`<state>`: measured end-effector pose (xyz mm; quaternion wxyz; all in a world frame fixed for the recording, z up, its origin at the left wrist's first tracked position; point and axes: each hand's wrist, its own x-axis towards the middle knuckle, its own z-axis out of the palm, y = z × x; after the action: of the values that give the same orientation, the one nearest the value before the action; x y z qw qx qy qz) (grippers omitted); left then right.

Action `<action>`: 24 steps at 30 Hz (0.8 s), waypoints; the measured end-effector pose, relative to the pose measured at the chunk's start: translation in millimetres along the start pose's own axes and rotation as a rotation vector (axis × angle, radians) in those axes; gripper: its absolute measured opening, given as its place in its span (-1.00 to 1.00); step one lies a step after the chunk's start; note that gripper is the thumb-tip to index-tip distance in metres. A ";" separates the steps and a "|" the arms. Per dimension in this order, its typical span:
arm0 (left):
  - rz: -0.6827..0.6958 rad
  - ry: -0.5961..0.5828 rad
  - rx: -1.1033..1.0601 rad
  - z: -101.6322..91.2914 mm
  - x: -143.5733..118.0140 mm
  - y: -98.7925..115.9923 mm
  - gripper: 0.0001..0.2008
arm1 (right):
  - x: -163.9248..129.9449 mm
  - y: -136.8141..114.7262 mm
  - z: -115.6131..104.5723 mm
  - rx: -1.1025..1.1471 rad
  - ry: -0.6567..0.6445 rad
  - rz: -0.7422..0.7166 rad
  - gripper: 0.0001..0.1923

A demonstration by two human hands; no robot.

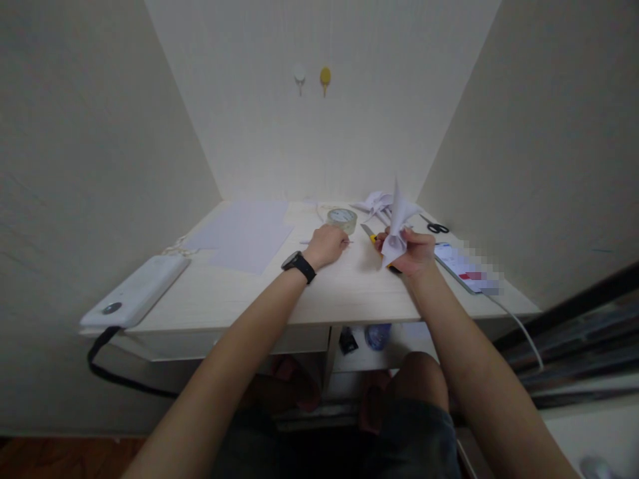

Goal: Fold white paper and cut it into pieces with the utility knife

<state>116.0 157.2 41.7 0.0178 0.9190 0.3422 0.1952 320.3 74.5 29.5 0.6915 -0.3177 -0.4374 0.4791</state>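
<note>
I see the left hand (327,245) curled around a thin, pale stick (351,242) near a round, clear tape roll (342,221); the right hand (417,251) grasps a folded white paper pinwheel (398,223).

Bare bench (357,303) is leaving a path along its front edge between the forearms (257,316). A tape roll (341,220) is blocking the way beyond the left hand (327,245), a yellow knife (372,237) is narrowing the gap beside the right hand (418,253), and a phone (455,263) is flanking that hand's outer side.
</note>
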 end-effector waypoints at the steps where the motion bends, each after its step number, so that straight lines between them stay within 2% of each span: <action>1: 0.013 0.013 -0.047 -2.9 -2.3 -0.1 -0.77 | -0.5 -0.6 1.6 0.037 -0.003 0.008 -0.80; 4: 0.011 0.091 -0.156 -12.9 -11.8 3.8 -0.68 | -1.6 -2.2 5.9 0.105 -0.004 0.029 -0.81; 8: 0.041 0.259 -0.098 -22.3 -29.3 17.3 -0.59 | -4.0 -3.7 11.0 0.080 0.007 0.044 -0.81; 12: 0.124 0.263 -0.126 -18.5 -42.9 30.5 -0.62 | -6.8 -4.0 16.4 0.039 -0.053 0.100 -0.80; 14: 0.119 0.265 -0.265 -14.3 -44.5 35.1 -0.68 | -7.1 -3.3 18.4 0.009 -0.100 0.108 -0.78; 17: 0.019 0.276 -0.627 -11.1 -40.8 39.5 -0.72 | -6.3 -1.3 20.1 -0.019 -0.133 0.102 -0.75; 20: -0.061 0.215 -0.995 -12.8 -35.7 40.0 -0.73 | -4.7 1.4 20.2 -0.033 -0.133 0.098 -0.74; 24: -0.068 0.145 -1.271 -17.7 -35.5 36.4 -0.78 | -4.4 4.0 19.1 -0.060 -0.146 0.112 -0.72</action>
<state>107.6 105.0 51.7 0.5422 0.7022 0.1891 0.4209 300.7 72.1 32.7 0.6200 -0.3265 -0.4824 0.5256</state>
